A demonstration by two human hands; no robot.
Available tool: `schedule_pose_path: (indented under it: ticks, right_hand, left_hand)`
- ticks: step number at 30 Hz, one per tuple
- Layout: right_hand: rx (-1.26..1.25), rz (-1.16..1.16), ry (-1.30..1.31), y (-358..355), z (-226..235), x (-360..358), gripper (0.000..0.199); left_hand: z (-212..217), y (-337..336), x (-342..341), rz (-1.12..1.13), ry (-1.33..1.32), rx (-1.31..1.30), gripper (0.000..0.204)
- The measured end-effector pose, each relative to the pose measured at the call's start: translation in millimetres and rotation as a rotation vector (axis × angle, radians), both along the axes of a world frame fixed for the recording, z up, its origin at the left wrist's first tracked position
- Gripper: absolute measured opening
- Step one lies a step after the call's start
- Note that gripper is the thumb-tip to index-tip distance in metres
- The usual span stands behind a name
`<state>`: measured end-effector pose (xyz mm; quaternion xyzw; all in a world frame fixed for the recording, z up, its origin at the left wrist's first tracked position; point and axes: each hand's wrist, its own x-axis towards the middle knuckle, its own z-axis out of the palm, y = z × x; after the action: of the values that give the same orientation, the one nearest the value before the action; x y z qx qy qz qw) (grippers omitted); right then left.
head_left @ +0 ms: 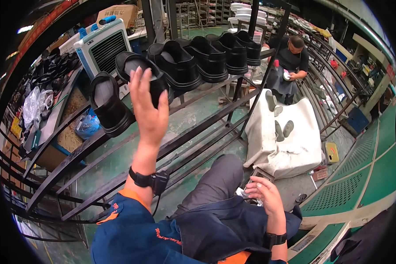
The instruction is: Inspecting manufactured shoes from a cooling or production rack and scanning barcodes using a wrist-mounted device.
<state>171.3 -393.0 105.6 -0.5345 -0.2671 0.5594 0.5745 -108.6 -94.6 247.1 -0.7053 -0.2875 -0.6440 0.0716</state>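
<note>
While a row of black shoes [180, 61] is carried on the slanted metal rack [119, 149], the left hand [147, 105] is raised with fingers spread, empty, just in front of one black shoe [138, 70]. That shoe is best taken squarely by its upper. The right hand [264, 193] is curled near the lap around a small pale object [244, 192]; what it is cannot be made out.

Left hand [147, 103] raised open, right hand [264, 193] low
</note>
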Motion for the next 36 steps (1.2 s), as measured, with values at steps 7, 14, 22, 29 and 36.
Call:
schedule_pose_path:
  ticks: [7, 14, 22, 29, 36]
  right_hand:
    - [-0.050, 0.046, -0.025, -0.2, 1.7, 1.6, 0.037]
    - [-0.088, 0.062, -0.371, -17.4, 59.7, 48.1, 0.039]
    - [-0.191, -0.093, -0.678, -125.8, 157.1, 128.2, 0.037]
    - [-0.399, -1.084, -0.968, -394.5, 231.3, 83.0, 0.040]
    - [-1.298, -1.823, -1.262, -702.7, 144.3, 26.5, 0.082]
  left_hand:
    - [-41.6, -55.9, 44.1, -0.380, 0.321, 0.082, 0.042]
    - [-101.5, -74.8, 122.2, -1.007, 0.564, -0.425, 0.026]
    - [-206.0, -63.6, 166.0, -0.882, 0.806, -0.408, 0.021]
    - [-219.4, -60.8, 182.0, -0.991, 0.689, -0.783, 0.022]
    - [-237.1, -49.8, 192.8, -0.968, 0.773, -0.661, 0.026]
